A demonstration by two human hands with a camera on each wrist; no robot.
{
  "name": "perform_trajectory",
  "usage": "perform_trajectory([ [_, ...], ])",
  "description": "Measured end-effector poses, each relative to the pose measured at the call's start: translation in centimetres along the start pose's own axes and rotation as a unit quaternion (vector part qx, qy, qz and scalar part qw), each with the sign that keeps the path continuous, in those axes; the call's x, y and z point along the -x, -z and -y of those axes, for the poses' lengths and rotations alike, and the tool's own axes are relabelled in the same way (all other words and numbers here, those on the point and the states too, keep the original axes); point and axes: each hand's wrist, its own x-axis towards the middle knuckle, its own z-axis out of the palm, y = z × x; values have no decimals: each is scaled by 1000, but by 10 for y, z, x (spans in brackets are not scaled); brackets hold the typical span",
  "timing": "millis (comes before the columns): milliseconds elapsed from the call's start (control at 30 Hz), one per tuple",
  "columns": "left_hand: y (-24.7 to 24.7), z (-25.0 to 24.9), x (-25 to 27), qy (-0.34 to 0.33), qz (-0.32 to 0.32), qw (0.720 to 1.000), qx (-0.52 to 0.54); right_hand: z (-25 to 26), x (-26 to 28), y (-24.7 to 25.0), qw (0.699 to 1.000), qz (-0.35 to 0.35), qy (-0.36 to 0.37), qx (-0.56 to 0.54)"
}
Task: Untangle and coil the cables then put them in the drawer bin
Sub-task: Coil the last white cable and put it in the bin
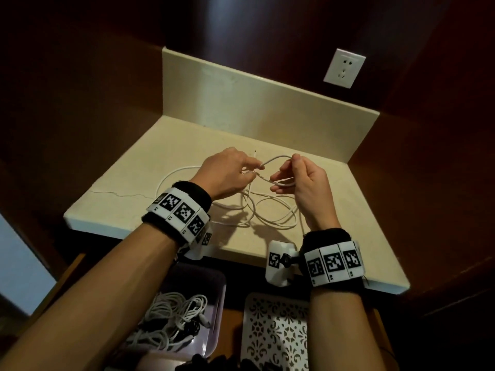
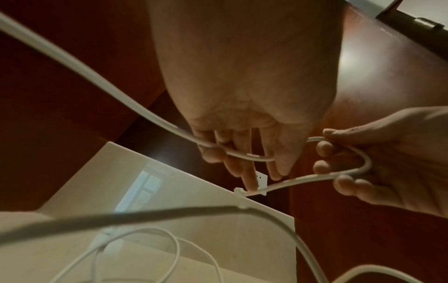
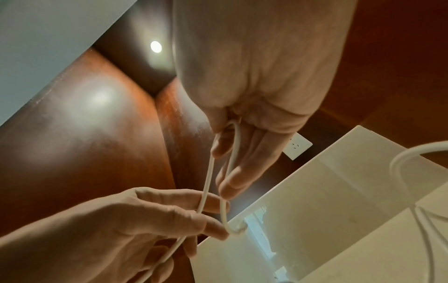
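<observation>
A thin white cable (image 1: 270, 214) lies in loose tangled loops on the beige counter (image 1: 134, 183). Both hands hold a raised stretch of it above the loops. My left hand (image 1: 253, 174) pinches the cable near a small knot, and one cable end (image 1: 255, 152) sticks up just behind its fingers. My right hand (image 1: 284, 174) pinches a short loop (image 1: 277, 157) between thumb and forefinger, with the other fingers curled under it. The left wrist view shows the left hand (image 2: 242, 159), the right hand (image 2: 339, 162) and the bent loop (image 2: 363, 168). In the right wrist view the right hand (image 3: 230, 164) holds the doubled cable (image 3: 209, 172) over the left hand (image 3: 208, 220).
Below the counter's front edge an open drawer holds a greyish bin (image 1: 217, 303) with several white and black cables inside. A white patterned tray (image 1: 276, 336) sits beside it on the right. A wall socket (image 1: 344, 68) is on the dark wood wall behind the upstand (image 1: 241, 97).
</observation>
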Motion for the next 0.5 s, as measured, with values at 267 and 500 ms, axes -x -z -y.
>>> perform_trajectory([
  [267,-16,5,-12,5,31,999,-24,-6,-2,6,999,-2,-26,-44],
  [500,-8,13,-17,14,23,998,-56,-10,-19,27,995,-39,-17,85],
])
